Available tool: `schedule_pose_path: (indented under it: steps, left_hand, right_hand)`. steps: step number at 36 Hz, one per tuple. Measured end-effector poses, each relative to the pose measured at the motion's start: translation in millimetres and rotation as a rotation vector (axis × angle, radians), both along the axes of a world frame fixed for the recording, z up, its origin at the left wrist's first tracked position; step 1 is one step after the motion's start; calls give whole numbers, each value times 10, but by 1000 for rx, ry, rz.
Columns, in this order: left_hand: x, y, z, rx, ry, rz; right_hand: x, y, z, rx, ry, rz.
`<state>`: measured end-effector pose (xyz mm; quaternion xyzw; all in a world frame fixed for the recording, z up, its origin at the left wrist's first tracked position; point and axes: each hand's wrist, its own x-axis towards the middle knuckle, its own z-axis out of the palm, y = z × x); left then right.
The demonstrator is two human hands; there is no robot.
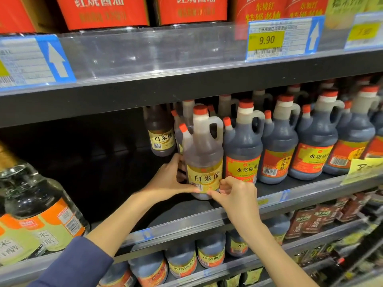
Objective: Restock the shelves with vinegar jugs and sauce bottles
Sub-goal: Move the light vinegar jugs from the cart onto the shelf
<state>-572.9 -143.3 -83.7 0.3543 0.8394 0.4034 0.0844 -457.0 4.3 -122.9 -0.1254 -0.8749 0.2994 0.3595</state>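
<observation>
Vinegar jug (pixel 204 150) of cloudy translucent plastic, with a red cap, a side handle and a yellow label, stands upright near the front of the dark middle shelf (pixel 182 222). Whether its base bears fully on the shelf I cannot tell. It touches the first of the dark jugs with red-orange labels (pixel 242 146) on its right. Four of those show whole in the front row, a fifth is cut by the picture's edge, and more stand behind. One more yellow-label jug (pixel 160 133) stands further back to the left, and another is partly hidden behind the held one.

Both hands grasp the jug low down. The left hand (pixel 167 181) wraps its left side, thumb lying across the bottom of the label and fingers going round behind. The right hand (pixel 234 195) has its fingers curled and pinches the lower right corner of the label. Both forearms reach up from below. The left one comes out of a dark blue sleeve (pixel 72 264); the right one is bare.

Two clear bottles with orange and green labels (pixel 41 214) stand at far left. A yellow price tag (pixel 266 40) reading 9.90 hangs on the shelf above.
</observation>
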Motion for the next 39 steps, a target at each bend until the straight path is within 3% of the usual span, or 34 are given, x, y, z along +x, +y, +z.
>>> schedule_pose_path:
  steps: [8, 16, 20, 23, 29, 39]
  left_hand:
    - [46, -17, 11, -99, -27, 16]
    - [352, -88, 220, -616, 158, 183]
    - [569, -175, 294, -639, 248, 165]
    - [762, -163, 337, -649, 317, 142]
    - [1238, -34, 385, -665, 373, 136]
    - [2179, 700, 202, -673, 392, -19]
  right_hand:
    - [16, 38, 33, -39, -19, 13]
    - [191, 182, 287, -52, -190, 213]
    - [367, 327, 397, -11, -328, 441]
    - [569, 447, 495, 121, -442, 497]
    - [1096, 789, 572, 334, -605, 471]
    - [2366, 1686, 416, 321, -752, 258]
